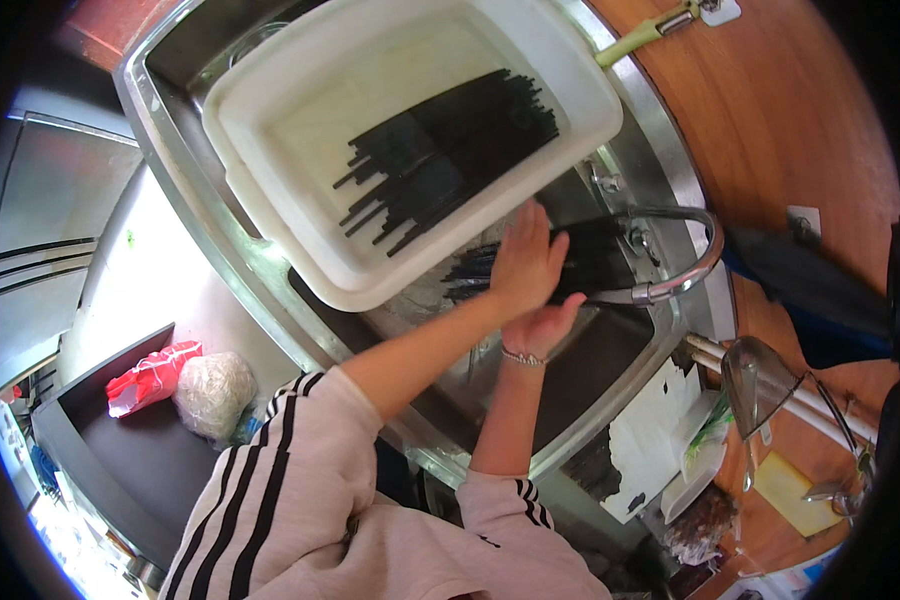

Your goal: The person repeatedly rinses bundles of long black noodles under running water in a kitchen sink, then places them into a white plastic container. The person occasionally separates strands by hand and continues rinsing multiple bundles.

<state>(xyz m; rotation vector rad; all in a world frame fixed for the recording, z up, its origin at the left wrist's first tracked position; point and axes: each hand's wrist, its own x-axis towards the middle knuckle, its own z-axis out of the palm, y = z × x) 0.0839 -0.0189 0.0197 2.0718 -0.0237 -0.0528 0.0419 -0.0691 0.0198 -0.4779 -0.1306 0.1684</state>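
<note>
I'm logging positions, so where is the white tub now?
In the head view, upper centre: the white tub lies over the steel sink, just beyond the left hand, with black strips inside it.

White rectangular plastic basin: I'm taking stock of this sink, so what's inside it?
The white rectangular plastic basin holds long, thin black strips, packed side by side with uneven ends. They cover part of its floor, so anything underneath cannot be seen.
</note>
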